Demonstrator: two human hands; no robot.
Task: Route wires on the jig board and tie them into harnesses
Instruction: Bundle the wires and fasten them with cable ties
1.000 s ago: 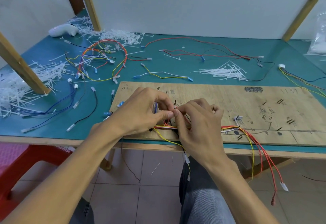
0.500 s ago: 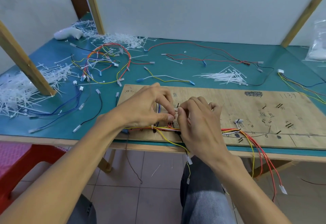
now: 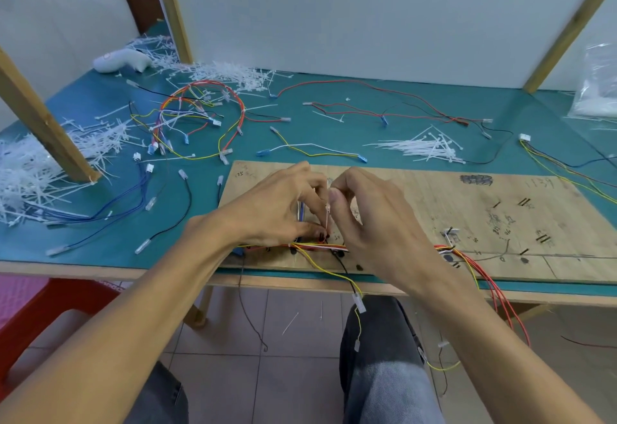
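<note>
A wooden jig board [image 3: 500, 210] lies on the teal table near its front edge. A bundle of red, yellow, white and black wires [image 3: 320, 247] runs along the board's front, with ends hanging over the table edge. My left hand [image 3: 277, 210] and my right hand [image 3: 370, 220] meet over the bundle at the board's left part. A thin white cable tie [image 3: 326, 215] stands up from the bundle between them. My right thumb and fingers pinch the tie's upper end; my left fingers pinch the tie and the wires lower down.
A heap of white cable ties [image 3: 424, 148] lies behind the board. Finished harnesses [image 3: 200, 116] and loose wires [image 3: 384, 110] lie on the teal table [image 3: 100, 243], with cut tie ends [image 3: 30, 176] piled at left. Wooden posts [image 3: 40, 116] stand at the sides. A red stool [image 3: 50, 306] stands at lower left.
Both hands have risen slightly from the bundle. The cable tie now stands upright between them, drawn upward by my right hand.
</note>
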